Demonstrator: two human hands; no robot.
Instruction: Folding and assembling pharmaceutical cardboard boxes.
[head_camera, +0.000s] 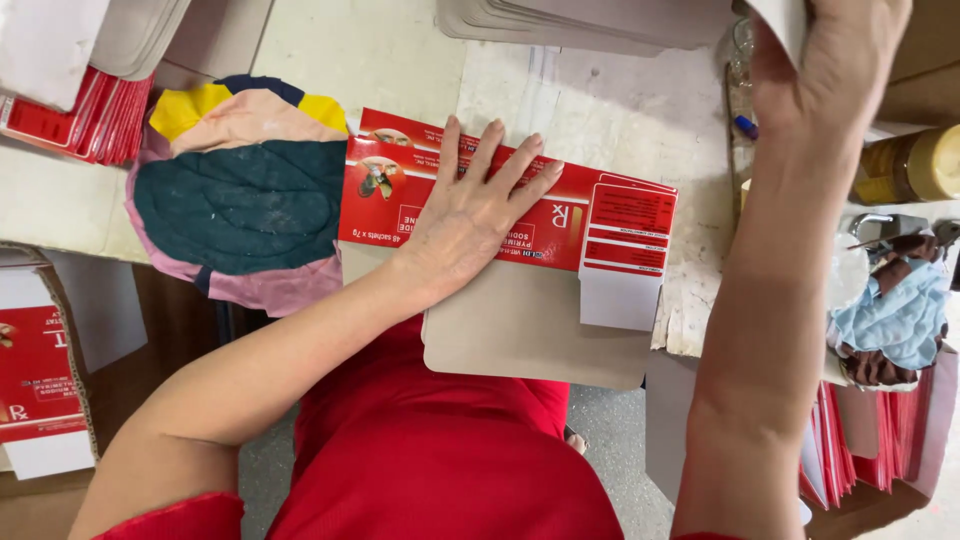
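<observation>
Red carton blank (520, 215) flat on tabletop (620, 110), pinned under left hand (470, 215), fingers spread, no grip closed. Right hand (835, 60) up at grey card stack (590, 20), pinching one sheet (785, 20). Likely trouble: blank sliding off the edge if pressure eases; sheet snagging neighbours.

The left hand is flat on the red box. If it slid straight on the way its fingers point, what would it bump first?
Probably the stack of grey card sheets beyond the left hand; only bare table lies between.
</observation>
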